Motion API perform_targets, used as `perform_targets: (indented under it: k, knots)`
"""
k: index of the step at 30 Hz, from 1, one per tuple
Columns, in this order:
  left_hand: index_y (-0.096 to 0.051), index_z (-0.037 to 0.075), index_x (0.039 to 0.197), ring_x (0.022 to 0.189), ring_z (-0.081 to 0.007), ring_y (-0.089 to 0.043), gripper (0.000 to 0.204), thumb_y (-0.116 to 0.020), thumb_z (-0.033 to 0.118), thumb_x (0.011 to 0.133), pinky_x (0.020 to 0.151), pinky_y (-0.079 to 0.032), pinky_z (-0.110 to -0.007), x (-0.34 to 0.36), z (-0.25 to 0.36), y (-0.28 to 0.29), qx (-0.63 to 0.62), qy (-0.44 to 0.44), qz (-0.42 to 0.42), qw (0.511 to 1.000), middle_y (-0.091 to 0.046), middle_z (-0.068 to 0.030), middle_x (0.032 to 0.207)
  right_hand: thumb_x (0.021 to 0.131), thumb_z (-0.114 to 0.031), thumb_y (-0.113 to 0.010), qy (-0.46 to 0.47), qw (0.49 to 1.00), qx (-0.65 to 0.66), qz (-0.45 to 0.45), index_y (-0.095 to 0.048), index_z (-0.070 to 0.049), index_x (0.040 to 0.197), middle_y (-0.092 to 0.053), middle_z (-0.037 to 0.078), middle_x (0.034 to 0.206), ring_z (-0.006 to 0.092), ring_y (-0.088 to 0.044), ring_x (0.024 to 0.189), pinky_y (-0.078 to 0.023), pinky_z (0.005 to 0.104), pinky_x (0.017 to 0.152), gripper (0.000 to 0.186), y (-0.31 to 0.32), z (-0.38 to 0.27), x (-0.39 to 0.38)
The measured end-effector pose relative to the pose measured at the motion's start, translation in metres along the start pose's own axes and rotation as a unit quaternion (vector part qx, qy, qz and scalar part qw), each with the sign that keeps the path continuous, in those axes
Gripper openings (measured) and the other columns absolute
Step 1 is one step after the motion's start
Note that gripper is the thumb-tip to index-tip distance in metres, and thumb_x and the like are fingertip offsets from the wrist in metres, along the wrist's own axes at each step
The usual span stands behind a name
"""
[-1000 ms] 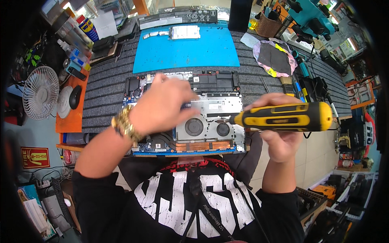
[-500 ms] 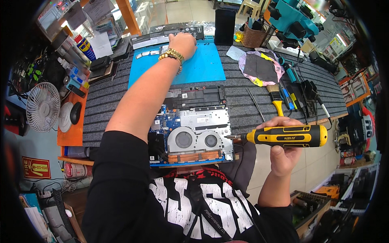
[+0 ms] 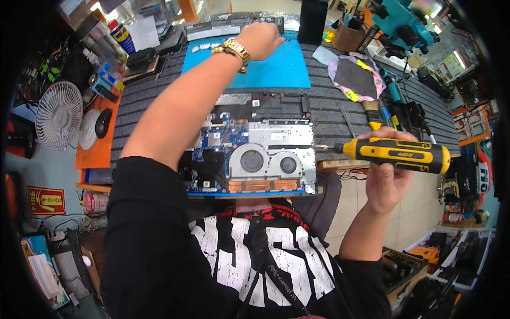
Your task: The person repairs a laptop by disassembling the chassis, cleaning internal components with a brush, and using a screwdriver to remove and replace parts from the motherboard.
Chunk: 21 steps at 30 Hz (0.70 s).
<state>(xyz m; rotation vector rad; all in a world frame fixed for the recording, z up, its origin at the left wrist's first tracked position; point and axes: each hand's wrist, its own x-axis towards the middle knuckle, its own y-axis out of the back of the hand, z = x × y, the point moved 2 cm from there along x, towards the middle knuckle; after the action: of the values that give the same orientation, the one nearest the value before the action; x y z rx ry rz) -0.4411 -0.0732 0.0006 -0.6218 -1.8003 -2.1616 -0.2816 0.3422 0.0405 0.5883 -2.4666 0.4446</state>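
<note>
In my right hand [image 3: 392,186] is a yellow and black electric screwdriver [image 3: 401,154], held level with its bit pointing left. The bit tip is by the right edge of an opened laptop base [image 3: 281,127], whose blue circuit board, two round fans [image 3: 252,161] and copper heat pipes show. My left arm reaches over the laptop's left part and hides some of it. At the far edge of a blue repair mat [image 3: 276,74], my left hand [image 3: 260,41] has its fingers bent together, pointing down. Whatever they may hold is too small to make out.
Beyond the mat lies a long dark battery pack [image 3: 212,31], with a black upright panel [image 3: 312,21] to its right. A brush [image 3: 373,114], tweezers [image 3: 348,119] and a pink cloth bundle [image 3: 356,77] lie at right. A white fan [image 3: 59,114] stands at left.
The whole view has shifted, with the bench higher in it. My left hand has moved slightly right along the mat's far edge. The screwdriver stays in my right hand beside the laptop.
</note>
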Motion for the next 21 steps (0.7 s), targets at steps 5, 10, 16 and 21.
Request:
perform_targets:
  k: [5,10,16,21]
  knots:
    - [-0.071,0.005,0.092,0.07,-0.015,-0.063,0.045,-0.075,0.043,0.114,0.068,-0.051,-0.036,-0.087,0.067,0.115,-0.226,0.1,-0.159,0.956,-0.069,-0.0038,0.079,0.105,-0.026,-0.087,0.005,1.0,0.022,0.003,-0.049,-0.004,0.158,-0.064,0.026,0.14,0.0429,-0.072,0.124,-0.061,0.062,0.11,0.069,-0.006,0.003,0.001]
    - [-0.074,0.003,0.105,0.077,-0.0089,-0.059,0.034,-0.075,0.035,0.115,0.072,-0.051,-0.029,-0.173,0.09,0.141,-0.543,0.153,-0.188,0.804,-0.07,0.0032,0.09,0.106,-0.02,-0.084,0.025,0.997,0.075,-0.007,-0.045,-0.004,0.161,-0.061,0.031,0.148,0.052,-0.07,0.135,-0.064,0.0592,0.113,0.07,-0.044,0.007,0.007]
    - [-0.076,0.001,0.114,0.089,-0.0105,-0.062,0.026,-0.072,0.027,0.117,0.082,-0.053,-0.027,-0.22,0.099,0.15,-0.656,0.189,-0.13,0.719,-0.073,-0.002,0.1,0.105,-0.019,-0.086,0.024,0.994,0.104,-0.026,-0.046,-0.005,0.16,-0.062,0.031,0.148,0.0508,-0.072,0.133,-0.065,0.0592,0.112,0.07,-0.087,0.007,0.011]
    - [-0.076,0.001,0.115,0.089,-0.0114,-0.062,0.024,-0.071,0.024,0.118,0.083,-0.053,-0.029,-0.239,0.105,0.142,-0.691,0.193,-0.074,0.693,-0.073,-0.0022,0.1,0.11,-0.026,-0.081,0.038,0.995,0.076,-0.055,-0.043,-0.002,0.163,-0.059,0.033,0.152,0.0533,-0.069,0.137,-0.066,0.0588,0.113,0.07,-0.098,0.003,0.008]
